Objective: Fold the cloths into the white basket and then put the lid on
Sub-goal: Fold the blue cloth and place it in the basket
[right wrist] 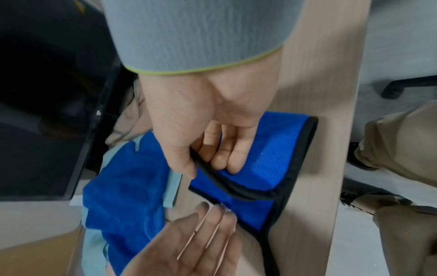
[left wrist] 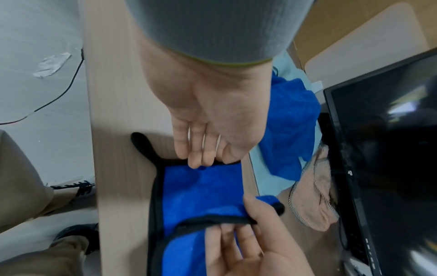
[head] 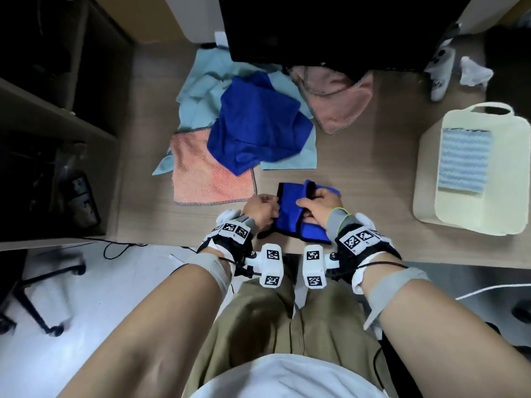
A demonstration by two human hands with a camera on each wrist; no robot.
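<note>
Bare desk [head: 373, 173] lies open toward the white basket [head: 425, 173]; cloth pile [head: 253, 130] and monitor [head: 316, 30] crowd the far side — left.

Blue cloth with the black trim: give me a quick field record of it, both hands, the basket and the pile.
cloth: blue cloth, black-edged, partly folded, near desk edge
left hand: left hand fingers straight, pressing the cloth's left edge
right hand: right hand pinches a trimmed edge
basket: white basket, one striped cloth inside
pile: unfolded cloths behind
lid: not identifiable
</note>
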